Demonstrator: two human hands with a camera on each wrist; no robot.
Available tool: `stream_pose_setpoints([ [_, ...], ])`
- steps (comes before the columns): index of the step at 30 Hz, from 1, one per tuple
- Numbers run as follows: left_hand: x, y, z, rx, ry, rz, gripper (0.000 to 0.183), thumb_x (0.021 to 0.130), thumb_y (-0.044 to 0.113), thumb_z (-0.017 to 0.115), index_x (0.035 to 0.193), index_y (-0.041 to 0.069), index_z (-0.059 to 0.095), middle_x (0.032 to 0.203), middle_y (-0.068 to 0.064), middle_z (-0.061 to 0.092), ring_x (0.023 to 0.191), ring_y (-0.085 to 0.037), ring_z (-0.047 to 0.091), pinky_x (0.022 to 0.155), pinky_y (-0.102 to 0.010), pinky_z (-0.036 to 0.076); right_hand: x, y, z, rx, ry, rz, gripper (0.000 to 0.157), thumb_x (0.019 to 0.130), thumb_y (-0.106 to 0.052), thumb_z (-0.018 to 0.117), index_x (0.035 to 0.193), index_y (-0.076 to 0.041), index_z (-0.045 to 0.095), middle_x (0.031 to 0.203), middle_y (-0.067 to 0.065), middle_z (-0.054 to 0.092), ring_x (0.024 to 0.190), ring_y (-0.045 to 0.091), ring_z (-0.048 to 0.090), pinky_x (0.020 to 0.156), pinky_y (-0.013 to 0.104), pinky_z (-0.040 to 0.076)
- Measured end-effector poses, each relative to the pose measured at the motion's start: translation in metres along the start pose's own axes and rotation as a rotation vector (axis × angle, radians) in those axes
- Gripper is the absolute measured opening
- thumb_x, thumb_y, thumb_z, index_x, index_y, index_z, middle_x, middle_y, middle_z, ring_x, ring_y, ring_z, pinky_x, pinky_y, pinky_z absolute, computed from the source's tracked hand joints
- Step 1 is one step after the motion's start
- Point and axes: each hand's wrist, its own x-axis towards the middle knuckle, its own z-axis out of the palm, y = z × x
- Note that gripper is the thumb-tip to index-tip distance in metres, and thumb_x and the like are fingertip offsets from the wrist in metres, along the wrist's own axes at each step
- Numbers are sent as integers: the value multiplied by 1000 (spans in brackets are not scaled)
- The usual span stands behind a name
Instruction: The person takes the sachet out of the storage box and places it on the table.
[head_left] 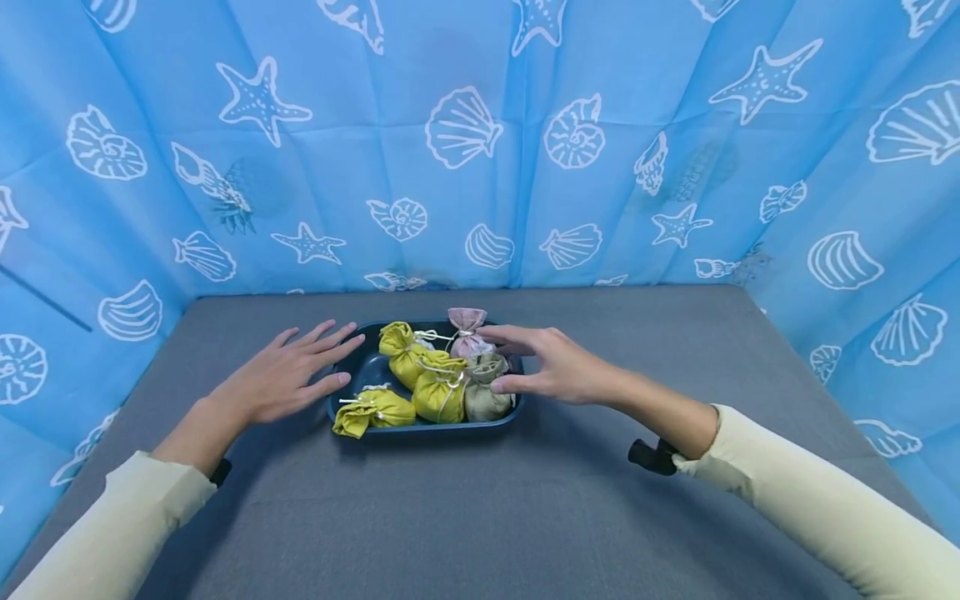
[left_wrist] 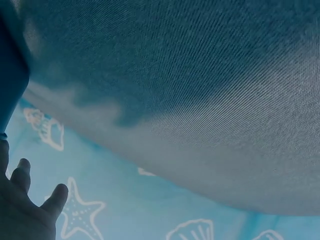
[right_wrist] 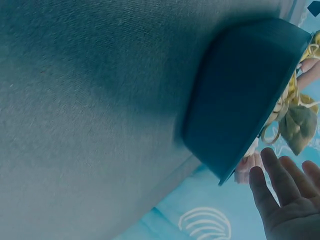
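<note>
A dark blue tray (head_left: 438,428) holds small drawstring pouches: three yellow ones, including a yellow pouch (head_left: 440,390) in the middle, a grey-green pouch (head_left: 486,400) and a pink pouch (head_left: 467,321) at the back right. My left hand (head_left: 296,371) is at the tray's left end, its fingers spread and nothing in it. At the right end, my right hand (head_left: 558,367) has its thumb in front of the grey-green pouch and its fingers near the pink one. In the right wrist view, that hand (right_wrist: 292,200) shows extended fingers beside the tray and pouches; contact is unclear.
Grey cloth covers the table (head_left: 450,517). A blue curtain (head_left: 480,192) printed with white shells and starfish stands behind it and along both sides. A black wrist device (head_left: 652,457) hangs beneath the right wrist.
</note>
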Motion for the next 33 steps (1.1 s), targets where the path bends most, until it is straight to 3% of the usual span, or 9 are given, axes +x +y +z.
stream_pose_setpoints([
  [11,-2,-1,5,-34,42,13,60,96,50,37,148,24,23,153,-1,19,138,-33,17,103,-63,16,8,-2,11,-21,-9,-31,60,85,-22,68,139,-15,43,134,6,51,116,16,53,93,34,45],
  [17,-2,-2,7,-34,65,20,60,96,50,38,148,25,23,153,0,19,139,-32,17,103,-62,17,10,-2,14,-25,22,-48,56,84,-12,69,136,-9,47,131,10,53,115,18,54,91,36,46],
  [25,-2,-2,9,-34,59,15,60,96,51,37,148,25,23,153,-1,19,138,-33,17,103,-62,17,11,-2,16,-23,43,-24,46,82,-6,69,126,-10,56,125,6,58,101,14,61,84,28,50],
  [33,-2,-3,8,-34,66,18,60,96,50,38,148,26,23,153,-1,19,139,-32,17,103,-62,17,12,-3,13,-4,88,-35,38,81,-1,69,118,-2,60,117,11,63,95,12,64,80,21,51],
])
